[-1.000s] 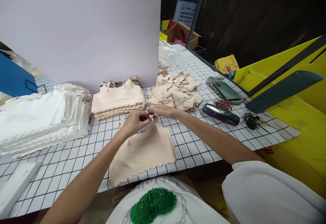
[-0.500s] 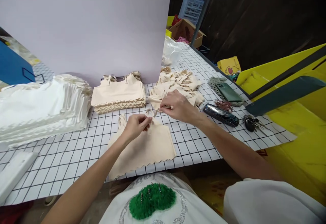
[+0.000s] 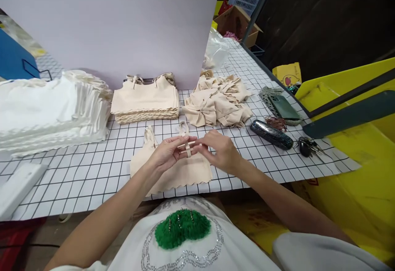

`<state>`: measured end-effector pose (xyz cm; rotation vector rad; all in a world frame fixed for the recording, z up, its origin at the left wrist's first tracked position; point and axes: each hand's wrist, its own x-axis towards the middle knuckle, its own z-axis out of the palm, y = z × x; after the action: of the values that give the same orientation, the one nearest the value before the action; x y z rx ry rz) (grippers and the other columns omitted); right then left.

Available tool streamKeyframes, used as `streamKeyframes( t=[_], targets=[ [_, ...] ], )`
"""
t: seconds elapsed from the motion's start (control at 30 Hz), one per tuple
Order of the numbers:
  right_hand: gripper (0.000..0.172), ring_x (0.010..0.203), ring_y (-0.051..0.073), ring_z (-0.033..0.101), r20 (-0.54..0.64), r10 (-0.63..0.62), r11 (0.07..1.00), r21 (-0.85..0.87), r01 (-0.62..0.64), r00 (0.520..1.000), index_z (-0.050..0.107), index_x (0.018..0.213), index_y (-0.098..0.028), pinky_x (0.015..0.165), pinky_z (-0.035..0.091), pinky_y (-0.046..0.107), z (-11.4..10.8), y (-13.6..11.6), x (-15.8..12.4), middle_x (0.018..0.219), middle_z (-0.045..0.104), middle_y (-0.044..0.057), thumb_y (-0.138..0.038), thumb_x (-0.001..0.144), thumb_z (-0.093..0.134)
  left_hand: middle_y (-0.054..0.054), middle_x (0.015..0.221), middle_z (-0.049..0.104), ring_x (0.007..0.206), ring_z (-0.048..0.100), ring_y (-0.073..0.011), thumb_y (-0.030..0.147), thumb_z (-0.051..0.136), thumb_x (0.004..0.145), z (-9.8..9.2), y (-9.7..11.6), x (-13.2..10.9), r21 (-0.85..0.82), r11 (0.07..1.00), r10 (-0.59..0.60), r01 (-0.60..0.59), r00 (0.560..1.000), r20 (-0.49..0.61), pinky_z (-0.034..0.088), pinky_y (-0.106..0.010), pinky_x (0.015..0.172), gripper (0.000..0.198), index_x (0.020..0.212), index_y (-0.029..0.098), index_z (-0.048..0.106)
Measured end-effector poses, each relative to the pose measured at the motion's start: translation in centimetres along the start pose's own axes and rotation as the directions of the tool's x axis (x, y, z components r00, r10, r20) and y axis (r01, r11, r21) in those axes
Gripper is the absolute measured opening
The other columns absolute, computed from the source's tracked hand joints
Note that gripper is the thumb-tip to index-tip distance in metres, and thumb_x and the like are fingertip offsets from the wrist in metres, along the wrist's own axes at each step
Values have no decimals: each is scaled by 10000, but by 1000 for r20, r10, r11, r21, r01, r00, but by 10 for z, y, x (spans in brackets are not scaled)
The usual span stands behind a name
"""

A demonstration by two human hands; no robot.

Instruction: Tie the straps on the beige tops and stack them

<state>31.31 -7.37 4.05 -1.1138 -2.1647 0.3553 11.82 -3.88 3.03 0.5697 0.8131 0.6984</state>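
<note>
A cream camisole top lies flat on the table in front of me, its scalloped hem toward my body. My left hand is closed on one of its shoulder straps, which runs up between the fingers and ends in a loop above them. Close against it from the right, my right hand has its fingers bent and their tips at the strap. Whatever lies between those right fingertips is too small to make out. The camisole's other strap stands loosely looped at the upper left.
Behind are a neat stack of cream tops and a loose cream pile. White garments are stacked at left. To the right lie a dark patterned case, a phone and keys. A pale panel stands behind.
My right hand has come down and in to meet my left hand at the strap. The left hand has turned, showing more of its palm. The view has shifted slightly.
</note>
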Motion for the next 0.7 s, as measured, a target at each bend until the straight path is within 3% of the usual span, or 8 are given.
streamKeyframes(
  t=[0.1,0.17,0.27,0.37,0.43,0.57,0.7],
  targets=[
    [152,750,180,602,97,176,960,204,-193,980,735,863,-191,754,481,349,5,10,5,743,702,34,-321,919,681,-130,1050,772,946,735,-209,258,843,783,1,1,1,33,999,-16,15,1000,19,630,-313,835,217,925,103,791],
    [211,777,183,608,185,244,898,327,-294,952,715,746,-185,744,490,333,11,14,9,724,686,26,-366,850,747,-123,1025,770,920,734,-195,281,839,795,0,1,2,55,998,-19,18,1000,11,630,-284,789,239,955,111,787],
    [343,722,160,600,204,380,738,521,-428,902,664,650,-178,684,510,303,18,15,14,680,640,8,-468,801,767,-125,1088,760,942,736,-208,363,788,851,-2,0,-1,49,999,-12,10,1000,23,637,-323,809,284,1025,139,772],
    [374,620,129,579,186,476,568,682,-462,860,658,673,-180,628,517,288,22,15,18,655,619,-14,-516,750,803,-142,1125,757,1043,729,-258,393,779,855,-4,-3,-9,50,999,-25,20,996,87,617,-410,927,320,1043,134,768],
    [376,617,127,593,159,508,514,733,-446,847,665,692,-177,642,526,293,25,16,19,678,642,-6,-511,720,834,-142,1060,774,1012,737,-249,353,835,796,-6,-6,-13,90,995,-41,33,995,95,609,-390,936,325,1017,121,781],
    [368,665,142,615,123,520,529,731,-432,845,659,727,-180,720,540,325,31,21,14,723,658,8,-510,744,821,-95,855,776,778,726,-163,340,909,674,-8,-14,-14,162,987,18,-13,1000,-24,615,-287,797,319,871,114,798],
    [306,880,200,647,-35,480,752,530,-391,877,667,937,-198,877,534,398,27,25,6,939,694,55,-455,808,773,-69,738,741,666,683,-153,400,886,672,-9,-12,-14,341,930,167,-139,984,-54,601,-290,689,320,803,127,783]
  ],
)
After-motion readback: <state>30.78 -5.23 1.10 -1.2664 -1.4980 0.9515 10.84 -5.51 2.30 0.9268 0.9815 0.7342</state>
